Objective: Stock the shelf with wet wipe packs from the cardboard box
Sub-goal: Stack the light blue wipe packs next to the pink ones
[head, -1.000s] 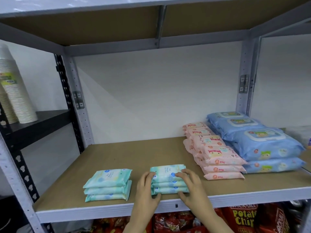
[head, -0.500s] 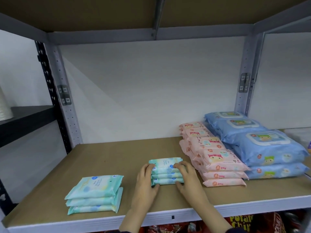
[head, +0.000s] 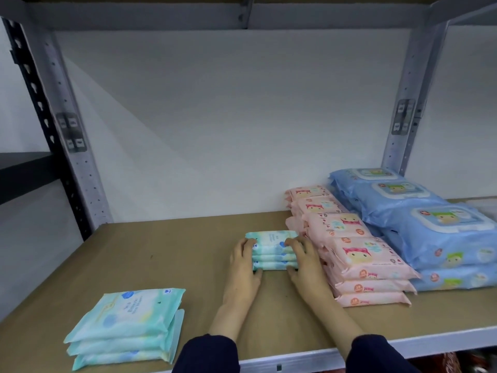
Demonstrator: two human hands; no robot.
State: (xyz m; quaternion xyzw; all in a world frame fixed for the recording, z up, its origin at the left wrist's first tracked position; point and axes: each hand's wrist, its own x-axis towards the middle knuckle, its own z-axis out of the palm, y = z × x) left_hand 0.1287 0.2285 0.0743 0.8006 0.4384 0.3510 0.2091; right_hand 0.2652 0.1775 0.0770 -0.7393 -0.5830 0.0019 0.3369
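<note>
The mint-green wipe stack [head: 274, 251] is clasped by left hand [head: 243, 267] and right hand [head: 306, 267], each grip curled round an end, likely so it is squared beside the pink wipe packs [head: 357, 254].

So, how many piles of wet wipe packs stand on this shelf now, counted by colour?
Teal piles: 2, the loose teal pile and the gripped teal pile, between left hand and right hand.
Pink piles: 4, counted by visible top packs.
Blue piles: 3, counted likewise.
Total: 9 piles.
</note>
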